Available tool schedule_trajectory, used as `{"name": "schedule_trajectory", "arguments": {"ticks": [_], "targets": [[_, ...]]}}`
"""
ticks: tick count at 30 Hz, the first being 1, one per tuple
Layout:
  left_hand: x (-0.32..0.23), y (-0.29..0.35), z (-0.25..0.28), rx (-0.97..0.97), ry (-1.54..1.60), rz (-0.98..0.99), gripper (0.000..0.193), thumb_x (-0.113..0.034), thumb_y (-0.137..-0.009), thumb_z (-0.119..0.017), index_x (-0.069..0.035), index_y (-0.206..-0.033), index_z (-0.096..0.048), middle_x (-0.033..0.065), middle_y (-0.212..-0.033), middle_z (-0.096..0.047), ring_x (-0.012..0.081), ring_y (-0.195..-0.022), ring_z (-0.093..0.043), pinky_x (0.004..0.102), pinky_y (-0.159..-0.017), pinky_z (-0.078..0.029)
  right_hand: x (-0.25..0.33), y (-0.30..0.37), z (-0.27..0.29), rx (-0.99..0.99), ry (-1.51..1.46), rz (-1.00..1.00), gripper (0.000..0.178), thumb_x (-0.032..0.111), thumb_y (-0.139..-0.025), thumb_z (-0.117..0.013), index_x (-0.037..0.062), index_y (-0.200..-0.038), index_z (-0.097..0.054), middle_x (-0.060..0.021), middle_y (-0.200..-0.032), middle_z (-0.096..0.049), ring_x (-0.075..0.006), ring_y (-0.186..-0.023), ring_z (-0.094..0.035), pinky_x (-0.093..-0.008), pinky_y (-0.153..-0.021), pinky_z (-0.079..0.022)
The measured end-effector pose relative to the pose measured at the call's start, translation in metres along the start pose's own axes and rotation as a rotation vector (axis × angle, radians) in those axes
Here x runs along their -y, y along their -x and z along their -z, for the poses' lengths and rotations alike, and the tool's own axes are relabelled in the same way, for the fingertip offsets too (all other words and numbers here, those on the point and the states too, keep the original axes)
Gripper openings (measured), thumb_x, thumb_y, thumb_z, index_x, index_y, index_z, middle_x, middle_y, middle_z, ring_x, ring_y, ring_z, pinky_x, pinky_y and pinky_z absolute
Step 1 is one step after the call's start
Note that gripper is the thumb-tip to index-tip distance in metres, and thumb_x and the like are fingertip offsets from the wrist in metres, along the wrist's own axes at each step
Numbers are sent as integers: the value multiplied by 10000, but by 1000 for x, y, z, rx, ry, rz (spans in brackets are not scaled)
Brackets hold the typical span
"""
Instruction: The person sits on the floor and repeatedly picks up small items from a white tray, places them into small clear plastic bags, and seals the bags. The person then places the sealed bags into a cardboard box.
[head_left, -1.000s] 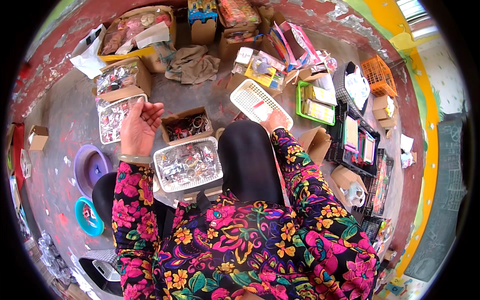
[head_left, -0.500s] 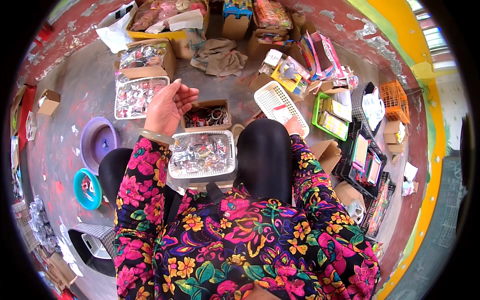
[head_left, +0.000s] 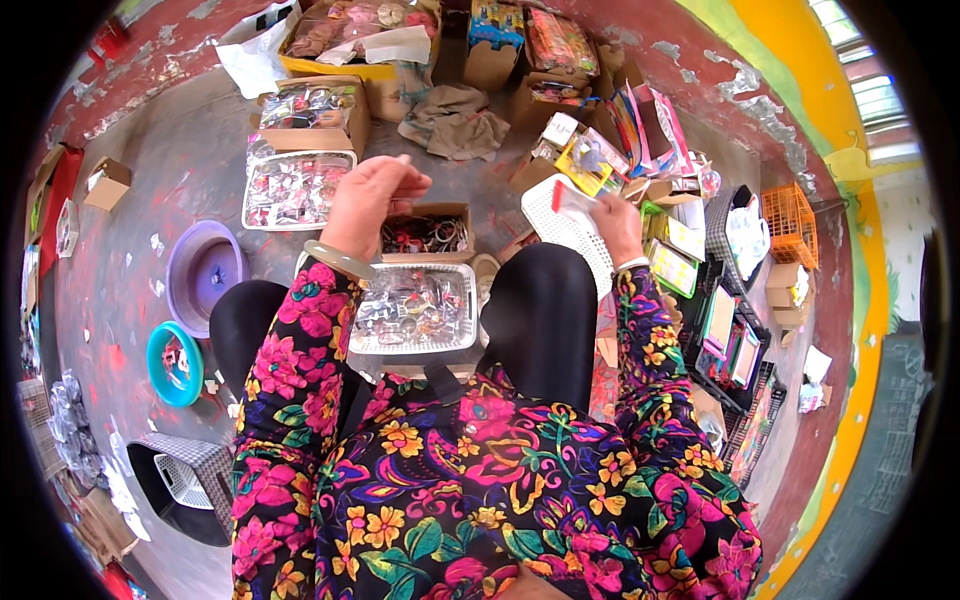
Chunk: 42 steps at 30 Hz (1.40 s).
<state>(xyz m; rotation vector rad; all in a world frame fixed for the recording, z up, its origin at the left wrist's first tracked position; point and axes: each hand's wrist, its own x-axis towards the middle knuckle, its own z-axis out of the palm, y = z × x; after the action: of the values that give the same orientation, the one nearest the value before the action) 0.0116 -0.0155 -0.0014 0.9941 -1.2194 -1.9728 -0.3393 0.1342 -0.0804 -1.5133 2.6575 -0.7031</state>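
Right hand [head_left: 620, 228] is pinching a red-edged packet [head_left: 574, 201] over a white basket [head_left: 588, 254]; left hand [head_left: 367, 205] is hovering half-curled, grip unclear

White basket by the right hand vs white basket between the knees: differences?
Contents: the right basket shows bare mesh where visible; the middle basket is filled with clear packets.
Pose: the right basket slants diagonally, while the middle basket lies nearly straight across.
Shared: both are white with perforated sides.

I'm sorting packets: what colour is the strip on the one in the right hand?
The strip on the packet is red, best seen in the head view.
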Motion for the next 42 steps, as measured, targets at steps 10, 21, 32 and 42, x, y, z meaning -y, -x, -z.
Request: {"name": "schedule_trajectory", "arguments": {"ticks": [10, 21, 32, 42], "targets": [[7, 16, -5, 525, -759, -229, 384, -119, -780, -639, -10, -1130, -524, 73, -961, -613, 114, -829, -569, 275, -725, -475, 234, 12, 44, 568, -468, 756, 134, 68, -713, -609, 36, -842, -593, -93, -723, -592, -224, -677, -588, -315, -615, -460], [10, 17, 0, 329, 181, 262, 292, -144, -881, -539, 2, -1129, -492, 123, -927, -626, 210, -817, -636, 327, -689, -529, 228, 6, -1, 697, -1035, 22, 255, 239, -813, -658, 18, -725, -567, 4, -572, -512, -61, -471, -499, -193, -410, -357], [26, 9, 4, 246, 21, 32, 226, -136, -888, -530, -7, -1073, -544, 84, -875, -632, 172, -780, -628, 293, -677, -512, 230, 8, 7, 484, -598, 389, 160, 198, -803, -621, 51, -760, -574, -47, -662, -585, -187, -590, -579, -305, -504, -432], [23, 14, -6, 213, 190, 90, 242, -105, -885, -526, 1, -1103, -523, 93, -936, -622, 178, -803, -623, 309, -698, -516, 225, 9, -5, 548, -900, 120, 278, 263, -837, -615, 25, -711, -545, -29, -552, -554, -96, -451, -548, -250, -418, -400]]}}
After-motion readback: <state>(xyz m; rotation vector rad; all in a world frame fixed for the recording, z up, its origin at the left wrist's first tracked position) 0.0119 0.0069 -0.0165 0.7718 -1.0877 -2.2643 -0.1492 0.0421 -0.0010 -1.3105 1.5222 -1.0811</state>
